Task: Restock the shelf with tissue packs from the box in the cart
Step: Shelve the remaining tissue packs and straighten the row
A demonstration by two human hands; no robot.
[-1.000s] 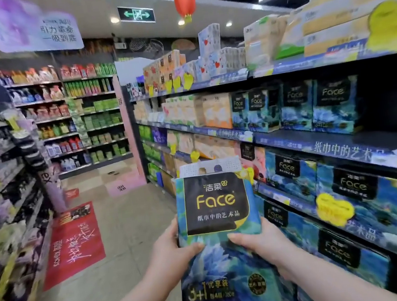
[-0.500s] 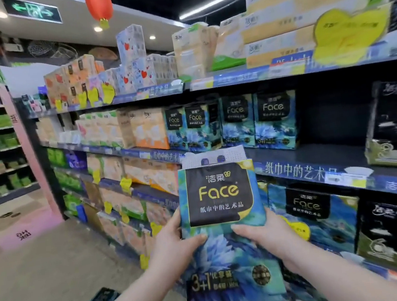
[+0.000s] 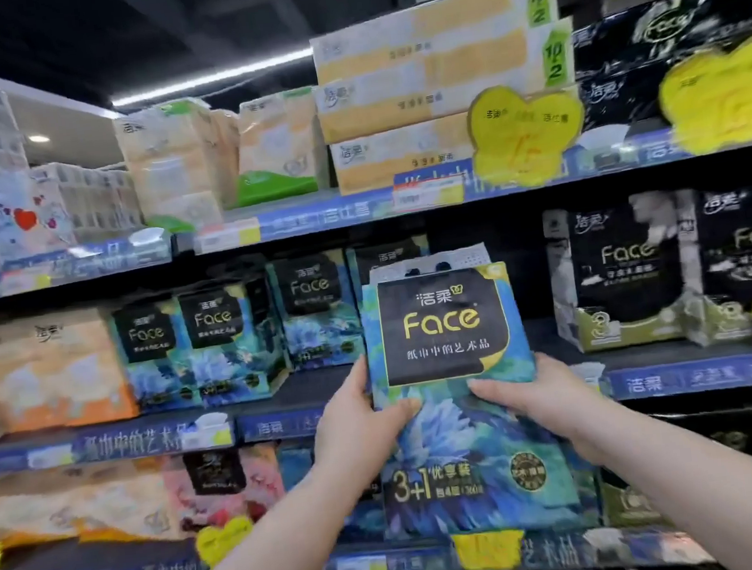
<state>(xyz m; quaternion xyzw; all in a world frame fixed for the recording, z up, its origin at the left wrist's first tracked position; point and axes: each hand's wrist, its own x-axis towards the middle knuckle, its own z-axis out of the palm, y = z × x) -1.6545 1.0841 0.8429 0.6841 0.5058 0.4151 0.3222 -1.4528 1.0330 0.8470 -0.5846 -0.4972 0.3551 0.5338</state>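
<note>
I hold a blue floral "Face" tissue pack (image 3: 452, 370) upright in front of the shelving, with its black label toward me. My left hand (image 3: 357, 420) grips its left edge and my right hand (image 3: 530, 400) grips its right edge, thumbs on the front. The pack is level with the middle shelf (image 3: 286, 421), in front of a dark gap between a row of matching blue packs (image 3: 225, 337) on the left and black "Face" packs (image 3: 630, 274) on the right. The cart and box are out of view.
The top shelf (image 3: 310, 219) carries cream and orange tissue packs and yellow price tags (image 3: 523, 132). Orange packs (image 3: 46, 369) fill the middle shelf's left end. More tissue packs sit on the lower shelf (image 3: 396, 559) behind my forearms.
My view has swung from the aisle to face the shelving. Both hands have raised the pack and brought it closer to the gap on the middle shelf.
</note>
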